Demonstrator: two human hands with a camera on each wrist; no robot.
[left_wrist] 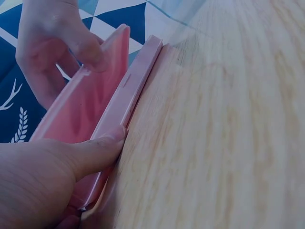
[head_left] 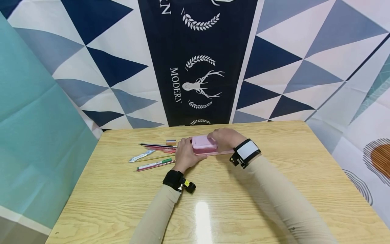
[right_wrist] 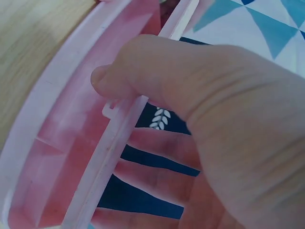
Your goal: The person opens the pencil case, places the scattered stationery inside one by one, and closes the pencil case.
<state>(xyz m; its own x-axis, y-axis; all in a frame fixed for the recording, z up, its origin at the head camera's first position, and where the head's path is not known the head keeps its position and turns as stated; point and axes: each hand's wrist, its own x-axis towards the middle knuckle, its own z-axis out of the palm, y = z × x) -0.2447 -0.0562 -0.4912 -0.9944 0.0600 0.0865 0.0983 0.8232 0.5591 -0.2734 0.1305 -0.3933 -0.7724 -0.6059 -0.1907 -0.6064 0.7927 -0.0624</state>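
Observation:
A pink plastic pencil box (head_left: 203, 143) lies near the back of the wooden table, its hinged lid (left_wrist: 88, 107) raised partway off the base (left_wrist: 128, 90). At the box's left end, my left hand (head_left: 186, 155) grips the base, the thumb laid along the front wall in the left wrist view. The right hand (head_left: 226, 138) holds the lid by its edge. In the right wrist view, the right thumb lies over the lid's rim (right_wrist: 90, 174) beside a small latch tab (right_wrist: 110, 109), with the fingers behind the lid. Inside the base shows a divider (right_wrist: 50, 145); the rest is partly hidden.
Left of the box lie several pencils (head_left: 158, 147), a green-capped marker (head_left: 154, 164), a white-and-blue pen-like item (head_left: 142, 156) and a small orange-and-blue eraser (head_left: 171, 142). A patterned cloth (head_left: 201, 84) hangs right behind the table's back edge.

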